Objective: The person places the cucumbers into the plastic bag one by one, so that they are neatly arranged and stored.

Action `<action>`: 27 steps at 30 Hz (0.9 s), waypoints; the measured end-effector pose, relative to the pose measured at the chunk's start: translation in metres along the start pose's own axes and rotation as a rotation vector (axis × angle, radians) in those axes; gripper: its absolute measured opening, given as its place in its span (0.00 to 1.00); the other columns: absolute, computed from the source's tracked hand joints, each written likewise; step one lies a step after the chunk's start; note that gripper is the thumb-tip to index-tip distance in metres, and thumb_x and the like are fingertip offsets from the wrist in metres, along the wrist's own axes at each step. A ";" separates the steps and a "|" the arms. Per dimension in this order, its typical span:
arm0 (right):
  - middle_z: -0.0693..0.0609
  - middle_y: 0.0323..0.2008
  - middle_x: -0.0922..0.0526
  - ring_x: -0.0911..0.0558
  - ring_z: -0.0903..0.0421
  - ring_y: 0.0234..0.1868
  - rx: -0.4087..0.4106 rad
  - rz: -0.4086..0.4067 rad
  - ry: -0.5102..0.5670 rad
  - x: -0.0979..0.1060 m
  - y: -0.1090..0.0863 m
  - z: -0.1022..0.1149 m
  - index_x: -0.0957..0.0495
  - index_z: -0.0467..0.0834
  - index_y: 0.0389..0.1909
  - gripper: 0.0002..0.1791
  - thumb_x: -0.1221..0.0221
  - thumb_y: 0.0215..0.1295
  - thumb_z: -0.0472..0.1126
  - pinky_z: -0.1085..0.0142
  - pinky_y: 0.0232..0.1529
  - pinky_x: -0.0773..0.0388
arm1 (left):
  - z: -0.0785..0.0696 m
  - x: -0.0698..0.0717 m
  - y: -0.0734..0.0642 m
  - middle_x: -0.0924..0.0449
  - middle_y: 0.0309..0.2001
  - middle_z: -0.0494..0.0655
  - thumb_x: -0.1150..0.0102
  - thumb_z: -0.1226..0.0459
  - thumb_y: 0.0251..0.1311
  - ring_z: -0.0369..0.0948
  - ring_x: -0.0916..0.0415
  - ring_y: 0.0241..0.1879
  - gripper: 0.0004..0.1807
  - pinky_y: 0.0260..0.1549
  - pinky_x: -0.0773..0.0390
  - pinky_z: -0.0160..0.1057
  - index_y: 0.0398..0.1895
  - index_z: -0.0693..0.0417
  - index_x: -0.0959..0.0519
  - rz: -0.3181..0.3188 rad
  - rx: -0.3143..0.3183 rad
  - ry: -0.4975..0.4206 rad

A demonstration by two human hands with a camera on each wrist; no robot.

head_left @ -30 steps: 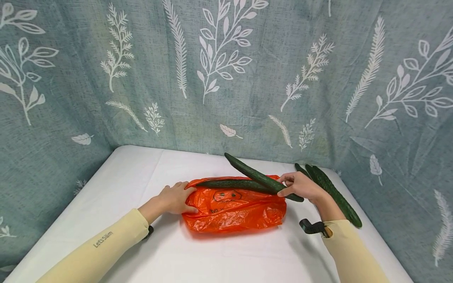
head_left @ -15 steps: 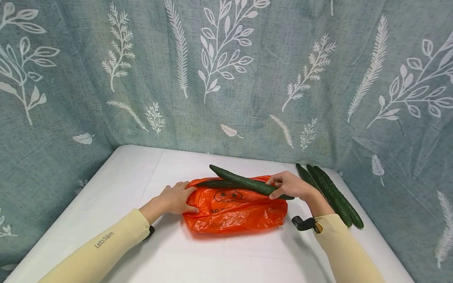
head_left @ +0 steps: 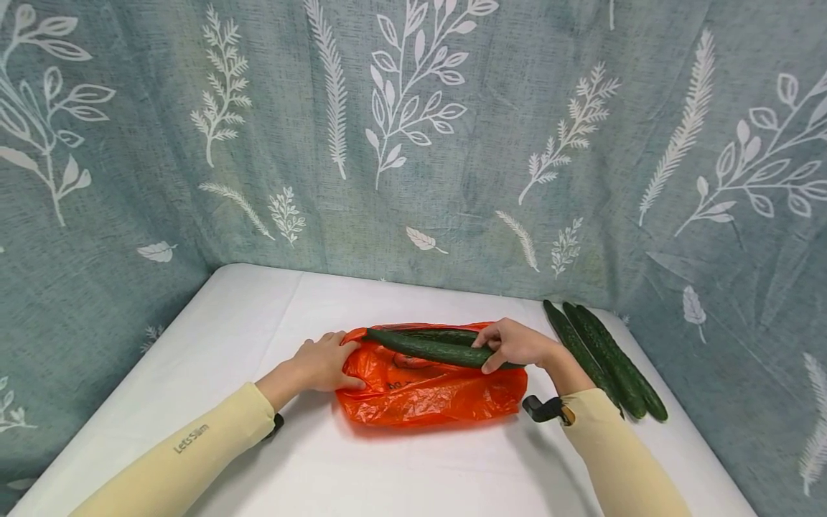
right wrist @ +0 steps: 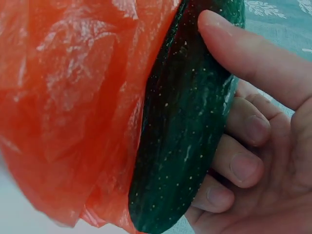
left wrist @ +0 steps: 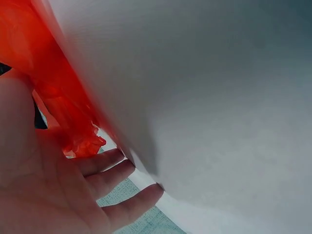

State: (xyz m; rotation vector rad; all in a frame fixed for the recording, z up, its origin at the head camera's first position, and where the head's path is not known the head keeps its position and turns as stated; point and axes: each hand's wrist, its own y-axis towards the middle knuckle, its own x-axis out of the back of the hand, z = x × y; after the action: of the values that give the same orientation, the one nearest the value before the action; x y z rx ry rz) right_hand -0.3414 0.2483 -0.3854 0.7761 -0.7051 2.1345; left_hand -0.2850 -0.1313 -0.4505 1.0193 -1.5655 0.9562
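A red plastic bag [head_left: 426, 396] lies on the table with its mouth spread along the top. Inside the mouth shows a dark green cucumber [head_left: 446, 334]. In front of it a second cucumber [head_left: 429, 350] lies nearly level across the opening, its right end in the grip of my right hand [head_left: 520, 343]. The right wrist view shows thumb and fingers on either side of this cucumber [right wrist: 180, 126], beside the red plastic. My left hand [head_left: 326, 362] rests at the bag's left end, thumb and forefinger spread at its mouth; the left wrist view shows the other fingers [left wrist: 131, 204] extended to the tabletop.
Several more cucumbers [head_left: 607, 359] lie side by side near the table's right edge, beyond my right forearm. A white cloth covers the table [head_left: 310, 459]. A grey-green patterned curtain [head_left: 413, 158] hangs behind and along both sides.
My right hand has moved left and its cucumber has swung down from a steep slant to nearly level over the bag's mouth. My left hand has stayed at the bag's left end.
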 end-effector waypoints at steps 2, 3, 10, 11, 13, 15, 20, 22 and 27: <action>0.54 0.20 0.46 0.44 0.56 0.25 -0.006 0.009 -0.006 -0.001 0.001 0.002 0.17 0.39 0.47 0.19 0.26 0.53 0.33 0.62 0.32 0.36 | 0.000 0.000 0.001 0.36 0.72 0.58 0.34 0.35 0.54 0.56 0.38 0.71 0.45 0.60 0.32 0.63 0.72 0.46 0.30 0.002 -0.002 0.002; 0.54 0.20 0.46 0.44 0.56 0.25 -0.006 0.015 -0.010 -0.001 0.001 0.003 0.17 0.38 0.48 0.19 0.27 0.53 0.32 0.63 0.32 0.37 | 0.000 0.000 0.001 0.36 0.72 0.58 0.35 0.35 0.54 0.56 0.38 0.71 0.45 0.60 0.32 0.63 0.72 0.45 0.30 0.006 -0.001 0.006; 0.55 0.19 0.47 0.45 0.56 0.23 -0.016 0.042 -0.033 -0.003 0.006 0.003 0.16 0.40 0.48 0.19 0.27 0.54 0.33 0.63 0.31 0.37 | 0.000 0.002 0.001 0.35 0.72 0.58 0.34 0.35 0.54 0.56 0.37 0.71 0.45 0.59 0.31 0.64 0.71 0.46 0.30 0.000 -0.015 0.012; 0.55 0.19 0.46 0.45 0.57 0.23 -0.022 0.044 -0.039 -0.002 0.006 0.003 0.16 0.41 0.48 0.19 0.27 0.54 0.33 0.63 0.31 0.37 | 0.000 0.002 0.001 0.36 0.72 0.57 0.35 0.35 0.54 0.56 0.38 0.71 0.45 0.60 0.32 0.63 0.72 0.46 0.30 0.004 -0.014 0.014; 0.55 0.19 0.46 0.46 0.57 0.23 -0.020 0.052 -0.053 -0.002 0.006 0.001 0.16 0.41 0.48 0.19 0.26 0.53 0.33 0.63 0.31 0.38 | 0.000 0.002 0.001 0.36 0.72 0.57 0.35 0.35 0.54 0.56 0.38 0.71 0.45 0.60 0.32 0.63 0.72 0.46 0.30 0.003 -0.018 0.014; 0.55 0.18 0.46 0.46 0.56 0.23 -0.017 0.057 -0.064 -0.001 0.006 0.001 0.16 0.41 0.49 0.20 0.26 0.53 0.32 0.62 0.31 0.37 | 0.000 0.003 0.001 0.36 0.72 0.58 0.35 0.35 0.54 0.56 0.38 0.71 0.45 0.60 0.32 0.63 0.72 0.45 0.30 0.002 -0.019 0.012; 0.55 0.18 0.46 0.46 0.57 0.23 0.005 0.058 -0.070 -0.001 0.012 0.000 0.15 0.40 0.49 0.21 0.26 0.52 0.33 0.63 0.30 0.39 | 0.001 0.004 0.001 0.35 0.72 0.58 0.34 0.35 0.54 0.56 0.38 0.71 0.44 0.61 0.33 0.65 0.71 0.46 0.29 -0.001 -0.019 0.006; 0.55 0.18 0.47 0.47 0.57 0.22 0.009 0.060 -0.069 -0.002 0.015 0.001 0.15 0.39 0.49 0.21 0.26 0.52 0.32 0.64 0.29 0.40 | 0.001 0.003 0.000 0.35 0.72 0.58 0.34 0.35 0.54 0.56 0.38 0.71 0.45 0.61 0.33 0.65 0.71 0.47 0.30 0.000 -0.020 0.005; 0.56 0.16 0.48 0.48 0.57 0.21 0.020 0.066 -0.049 -0.003 0.023 -0.003 0.15 0.36 0.51 0.22 0.27 0.52 0.31 0.64 0.28 0.41 | 0.002 0.001 -0.001 0.36 0.72 0.60 0.34 0.35 0.54 0.57 0.38 0.71 0.46 0.62 0.34 0.66 0.71 0.50 0.30 0.002 -0.022 -0.002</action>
State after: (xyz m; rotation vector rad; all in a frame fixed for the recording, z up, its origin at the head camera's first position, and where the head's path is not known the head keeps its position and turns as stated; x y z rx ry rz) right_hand -0.3581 0.2358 -0.3946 0.8291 -0.7457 2.1908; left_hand -0.2850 -0.1334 -0.4497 1.0039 -1.5751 0.9378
